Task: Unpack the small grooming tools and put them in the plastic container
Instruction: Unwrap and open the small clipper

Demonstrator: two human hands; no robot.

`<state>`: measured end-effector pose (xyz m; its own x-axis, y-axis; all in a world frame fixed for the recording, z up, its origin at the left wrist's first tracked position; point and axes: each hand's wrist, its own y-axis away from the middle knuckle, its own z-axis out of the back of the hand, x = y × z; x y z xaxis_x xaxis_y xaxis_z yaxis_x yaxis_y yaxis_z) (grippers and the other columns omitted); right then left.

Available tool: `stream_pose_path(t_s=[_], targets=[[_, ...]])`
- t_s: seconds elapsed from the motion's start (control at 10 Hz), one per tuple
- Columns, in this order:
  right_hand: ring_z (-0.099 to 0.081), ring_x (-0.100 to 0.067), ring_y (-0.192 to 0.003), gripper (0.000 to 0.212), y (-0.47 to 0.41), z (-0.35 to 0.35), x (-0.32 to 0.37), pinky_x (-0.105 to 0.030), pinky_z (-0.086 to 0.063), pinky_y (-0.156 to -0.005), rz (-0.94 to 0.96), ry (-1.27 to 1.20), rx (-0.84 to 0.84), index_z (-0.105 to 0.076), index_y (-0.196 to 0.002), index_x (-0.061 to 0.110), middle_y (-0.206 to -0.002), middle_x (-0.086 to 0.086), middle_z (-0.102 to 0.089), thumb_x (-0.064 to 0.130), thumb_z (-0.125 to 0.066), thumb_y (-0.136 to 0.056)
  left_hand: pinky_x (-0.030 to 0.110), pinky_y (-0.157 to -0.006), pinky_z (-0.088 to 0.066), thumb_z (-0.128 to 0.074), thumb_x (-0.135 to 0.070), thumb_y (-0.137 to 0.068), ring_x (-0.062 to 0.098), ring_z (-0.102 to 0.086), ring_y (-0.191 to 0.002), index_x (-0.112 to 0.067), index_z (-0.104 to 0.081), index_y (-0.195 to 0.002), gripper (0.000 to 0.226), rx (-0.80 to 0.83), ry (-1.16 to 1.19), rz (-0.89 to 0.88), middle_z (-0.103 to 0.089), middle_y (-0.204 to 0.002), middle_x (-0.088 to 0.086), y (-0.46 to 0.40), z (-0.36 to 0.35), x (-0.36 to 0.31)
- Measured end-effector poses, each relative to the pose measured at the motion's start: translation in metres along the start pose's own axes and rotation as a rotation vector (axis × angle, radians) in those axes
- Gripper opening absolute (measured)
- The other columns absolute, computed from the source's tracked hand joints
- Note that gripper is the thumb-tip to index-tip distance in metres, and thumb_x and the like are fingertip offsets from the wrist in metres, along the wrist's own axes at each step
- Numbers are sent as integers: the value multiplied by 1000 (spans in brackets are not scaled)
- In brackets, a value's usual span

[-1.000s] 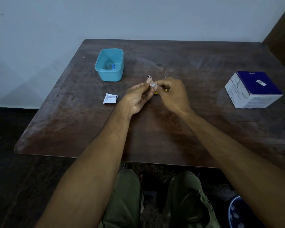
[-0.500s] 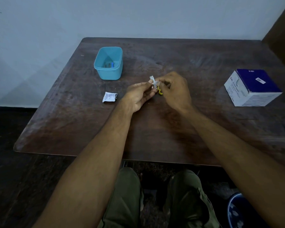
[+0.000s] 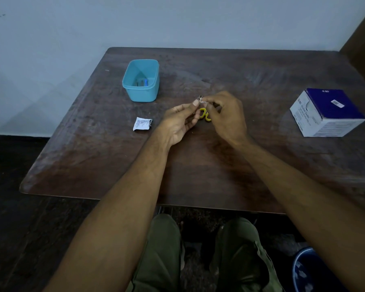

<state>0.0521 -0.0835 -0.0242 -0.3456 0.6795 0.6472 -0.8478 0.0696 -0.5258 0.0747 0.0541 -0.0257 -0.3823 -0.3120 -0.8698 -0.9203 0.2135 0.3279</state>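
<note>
Above the middle of the table, my left hand (image 3: 180, 121) and my right hand (image 3: 224, 114) meet fingertip to fingertip. Between them they pinch a small grooming tool (image 3: 204, 113) with yellow loop handles and a metal tip sticking up past my fingers, plus a scrap of white wrapper. The yellow loops hang below my fingertips. A teal plastic container (image 3: 141, 80) stands at the back left, open on top, with a blue-handled tool lying on its bottom.
A torn white wrapper (image 3: 142, 123) lies on the dark wooden table (image 3: 198, 165) left of my left hand. A blue and white cardboard box (image 3: 326, 112) sits at the right. A wall runs behind the table; my knees show under the front edge.
The yellow handles have come further out from between my fingers and now hang in plain sight. Both hands stay together at the same spot.
</note>
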Motion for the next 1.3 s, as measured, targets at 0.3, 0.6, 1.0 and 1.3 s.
stream_pose_path(t_s=[0.3, 0.6, 1.0, 1.3], targets=[[-59, -9, -75, 12, 4, -7, 5, -22, -47, -68, 16, 12, -51, -74, -92, 12, -85, 0, -67, 14, -63, -86, 12, -57, -53, -61, -3, -90, 3, -64, -56, -2, -66, -85, 7, -2, 67, -3, -67, -69, 2, 0, 3, 1], [-54, -9, -76, 16, -3, -4, 5, -20, -41, -68, 11, 62, -79, -72, -92, 10, -85, -4, -62, 15, -58, -88, 20, -70, -59, -56, 10, -89, 13, -71, -66, 8, -66, -96, 12, -29, 87, -5, -71, -77, 10, 1, -3, 0], [-55, -37, -86, 18, 5, -5, 1, -41, -46, -73, 193, 411, 191, -67, -95, -2, -94, -23, -59, -6, -53, -83, 22, -73, -59, -59, 11, -87, 16, -72, -71, 4, -68, -93, 13, -83, 65, -46, -74, -74, 7, -1, -5, 5], [-55, -37, -87, 23, 5, -3, 5, -41, -45, -73, 195, 376, 216, -66, -101, -4, -97, -24, -59, -5, -50, -85, 22, -76, -58, -55, 13, -87, 17, -71, -77, 5, -67, -100, 18, -51, 57, -51, -72, -85, 11, -2, -1, 5]])
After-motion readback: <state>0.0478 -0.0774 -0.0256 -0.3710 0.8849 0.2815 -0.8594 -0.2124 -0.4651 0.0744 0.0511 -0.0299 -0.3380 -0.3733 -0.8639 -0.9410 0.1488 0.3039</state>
